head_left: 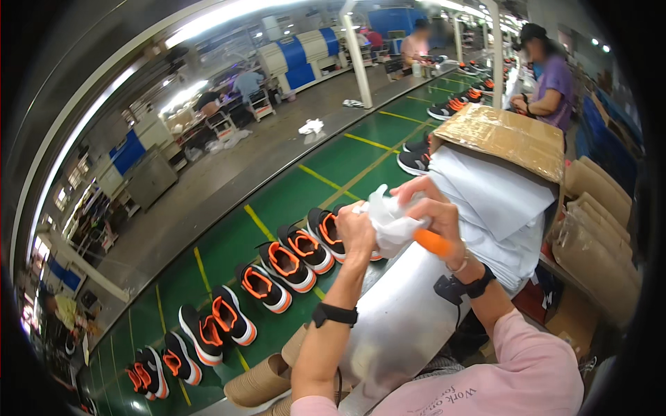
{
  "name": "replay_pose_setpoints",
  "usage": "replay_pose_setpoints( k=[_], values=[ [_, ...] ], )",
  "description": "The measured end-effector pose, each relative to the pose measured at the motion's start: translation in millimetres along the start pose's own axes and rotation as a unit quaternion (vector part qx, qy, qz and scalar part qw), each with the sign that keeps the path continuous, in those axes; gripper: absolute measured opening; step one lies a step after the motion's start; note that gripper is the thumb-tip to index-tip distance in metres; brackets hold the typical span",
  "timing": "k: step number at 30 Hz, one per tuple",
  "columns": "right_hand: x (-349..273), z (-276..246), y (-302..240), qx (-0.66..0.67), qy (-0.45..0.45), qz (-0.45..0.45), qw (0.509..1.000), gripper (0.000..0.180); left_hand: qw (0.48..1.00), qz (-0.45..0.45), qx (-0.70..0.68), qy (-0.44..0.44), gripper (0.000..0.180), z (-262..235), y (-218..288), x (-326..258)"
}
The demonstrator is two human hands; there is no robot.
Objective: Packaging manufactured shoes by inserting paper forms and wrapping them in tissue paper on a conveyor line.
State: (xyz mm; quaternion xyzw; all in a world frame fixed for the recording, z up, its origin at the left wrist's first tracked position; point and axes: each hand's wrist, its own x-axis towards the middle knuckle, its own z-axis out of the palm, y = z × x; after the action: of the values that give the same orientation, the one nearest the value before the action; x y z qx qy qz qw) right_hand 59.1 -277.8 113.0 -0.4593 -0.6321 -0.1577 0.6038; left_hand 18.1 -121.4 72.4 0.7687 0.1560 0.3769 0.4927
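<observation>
A crumpled sheet of white tissue paper (390, 220) is bunched between my two hands, above a shiny metal worktop (395, 305). My left hand (356, 234) grips it from the left, fingers closed. On its other side my right hand (438, 211) has its fingers curled round the paper. A blurred orange object (433, 243) sticks out from under my right hand; its kind cannot be made out. Just beyond my left hand, black sneakers (303, 248) with orange lining and white soles stand in a row on the green conveyor belt (229, 260).
An open cardboard box (503, 132) at the right spills a stack of white paper sheets (485, 194). Brown cardboard inserts (258, 380) lie at the front edge, and more brown pieces (596, 243) stand at far right. A person in purple (555, 90) stands farther along the belt.
</observation>
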Motion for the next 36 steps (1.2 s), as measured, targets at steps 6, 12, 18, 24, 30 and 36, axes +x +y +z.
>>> replay_pose_setpoints(
  k=[6, 12, 18, 24, 30, 36],
  values=[
    [4.9, 3.9, 31.8, -0.176, 0.234, 0.175, 0.940, 0.030, 0.897, -0.219, -0.324, -0.205, 0.052, -7.8, 10.6, -30.9],
    [-4.3, 35.8, 57.3, -0.094, 0.097, 0.225, 0.965, 0.059, 0.920, -0.089, -0.276, -0.264, 0.040, -27.3, -12.4, -43.6],
    [-30.8, 81.3, 55.9, -0.096, 0.014, 0.208, 0.973, 0.063, 0.890, -0.162, -0.420, -0.075, 0.027, -58.5, -17.9, -22.2],
    [-39.4, 70.9, 103.6, -0.216, -0.100, 0.223, 0.945, 0.047, 0.943, -0.168, 0.037, -0.284, 0.021, -141.0, -68.9, 45.4],
    [-34.7, 86.9, 134.8, -0.259, -0.276, 0.252, 0.890, 0.049, 0.851, 0.044, 0.479, -0.208, 0.025, -132.2, -179.4, 71.4],
    [-10.7, 96.5, 175.6, -0.135, -0.382, 0.309, 0.860, 0.037, 0.780, 0.240, 0.536, -0.215, 0.011, -112.5, -240.7, 92.8]
  ],
)
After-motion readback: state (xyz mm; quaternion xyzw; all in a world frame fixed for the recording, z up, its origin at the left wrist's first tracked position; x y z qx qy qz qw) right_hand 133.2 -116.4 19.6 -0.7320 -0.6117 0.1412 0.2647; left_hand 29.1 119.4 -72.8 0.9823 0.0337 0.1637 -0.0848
